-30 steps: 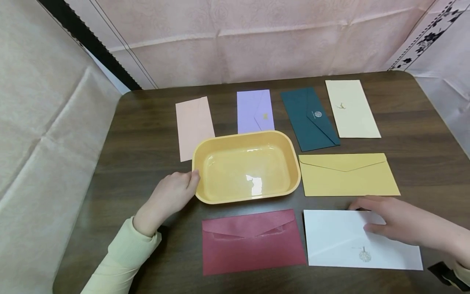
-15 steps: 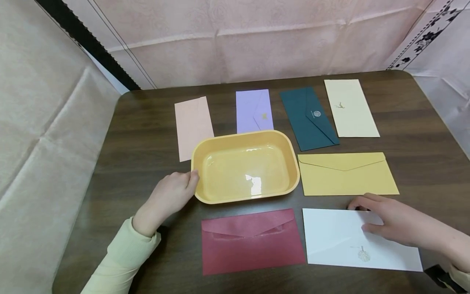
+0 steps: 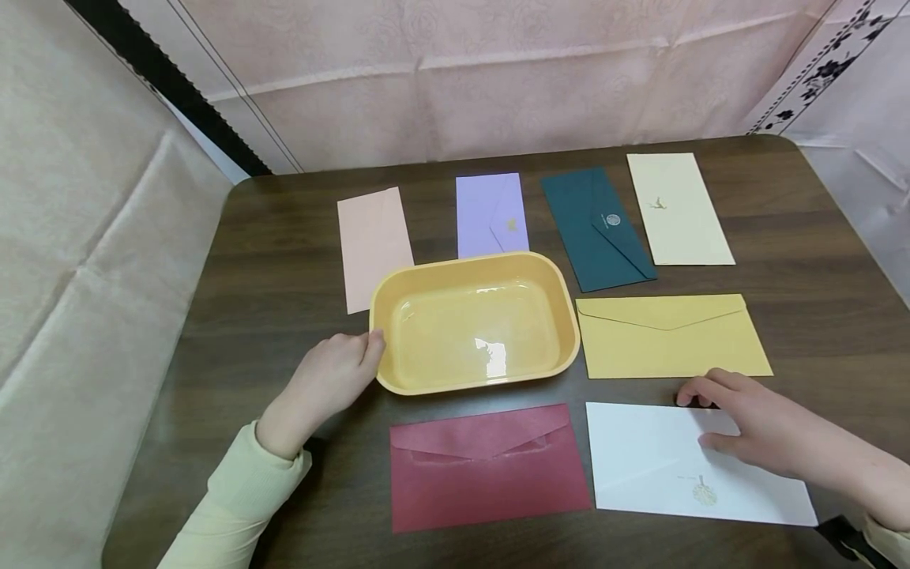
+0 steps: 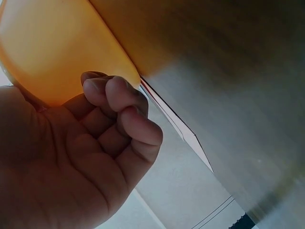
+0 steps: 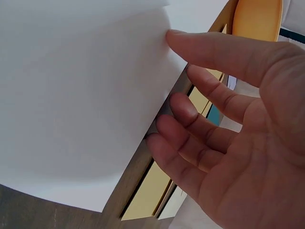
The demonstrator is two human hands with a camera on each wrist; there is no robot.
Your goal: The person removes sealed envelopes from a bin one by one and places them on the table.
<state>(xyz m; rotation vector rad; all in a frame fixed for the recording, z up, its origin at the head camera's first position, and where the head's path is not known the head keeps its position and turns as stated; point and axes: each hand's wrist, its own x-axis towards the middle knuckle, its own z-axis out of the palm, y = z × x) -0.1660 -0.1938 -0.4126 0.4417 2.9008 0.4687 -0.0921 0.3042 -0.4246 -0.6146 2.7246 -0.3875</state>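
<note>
My left hand [image 3: 329,375] grips the left end of a yellow plastic tray [image 3: 476,383], its thumb over the rim. In the left wrist view its fingers [image 4: 143,131] curl close to the tray's outer wall [image 4: 62,47]. My right hand [image 3: 764,431] is over the far edge of a white envelope [image 3: 640,466] with a small gold print. The thumb touches the envelope's face, while the other fingers [image 5: 183,107], loosely bent, lie along or just past the edge. Whether any fingertip is under the paper, I cannot tell.
Left of the white envelope lies a burgundy envelope [image 3: 490,482]; a yellow envelope [image 3: 671,340] lies beyond the white one. Toward the back are pink [image 3: 373,245], lilac [image 3: 490,213], dark teal [image 3: 597,233] and cream [image 3: 678,209] envelopes. All rest on a brown wooden table [image 3: 249,300].
The white envelope has turned slightly under my right hand, and that hand's fingers have shifted a little farther forward. My left hand and the tray stay in place.
</note>
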